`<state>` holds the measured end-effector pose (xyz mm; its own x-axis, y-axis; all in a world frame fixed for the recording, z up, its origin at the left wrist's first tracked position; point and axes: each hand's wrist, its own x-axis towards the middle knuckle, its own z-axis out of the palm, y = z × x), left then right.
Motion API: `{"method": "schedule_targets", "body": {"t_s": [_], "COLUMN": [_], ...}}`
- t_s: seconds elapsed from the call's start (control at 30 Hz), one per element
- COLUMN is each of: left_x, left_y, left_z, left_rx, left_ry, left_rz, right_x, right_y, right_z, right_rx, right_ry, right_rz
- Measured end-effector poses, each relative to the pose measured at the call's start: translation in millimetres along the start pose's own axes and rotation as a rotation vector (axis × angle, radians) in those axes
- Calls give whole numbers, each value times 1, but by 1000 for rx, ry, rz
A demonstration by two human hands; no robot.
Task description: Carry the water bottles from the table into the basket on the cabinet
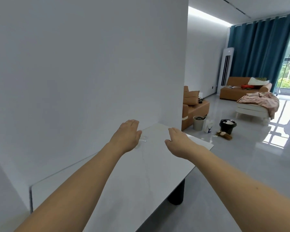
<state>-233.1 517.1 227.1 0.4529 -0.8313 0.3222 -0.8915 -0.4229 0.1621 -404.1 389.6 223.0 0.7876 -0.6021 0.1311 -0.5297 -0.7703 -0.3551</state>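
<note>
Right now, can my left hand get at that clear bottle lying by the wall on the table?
Probably yes. The left hand hangs open right over the clear bottle, which lies on the white table close to the wall. Nothing lies between them; the right hand is off to the side.

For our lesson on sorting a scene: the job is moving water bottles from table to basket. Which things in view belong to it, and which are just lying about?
Belong to the job:
table
clear bottle, mostly hidden by the left hand
right hand

Just lying about:
sofa
black bucket
grey bin
blanket
</note>
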Motion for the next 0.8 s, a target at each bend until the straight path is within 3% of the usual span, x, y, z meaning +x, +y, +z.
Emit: {"method": "schedule_targets", "body": {"t_s": [0.27,0.5,0.8], "left_x": [125,208,302], "left_y": [-11,-9,-17], "left_z": [49,103,128], "left_rx": [-138,-71,1], "left_ry": [-11,-121,-148], "left_rz": [-165,-242,-438], "right_x": [129,223,358], "right_y": [53,117,186], "right_z": [-7,18,20], "right_rx": [38,42,104], "right_ry": [-55,-183,-275], "right_rz": [-90,-117,-220]}}
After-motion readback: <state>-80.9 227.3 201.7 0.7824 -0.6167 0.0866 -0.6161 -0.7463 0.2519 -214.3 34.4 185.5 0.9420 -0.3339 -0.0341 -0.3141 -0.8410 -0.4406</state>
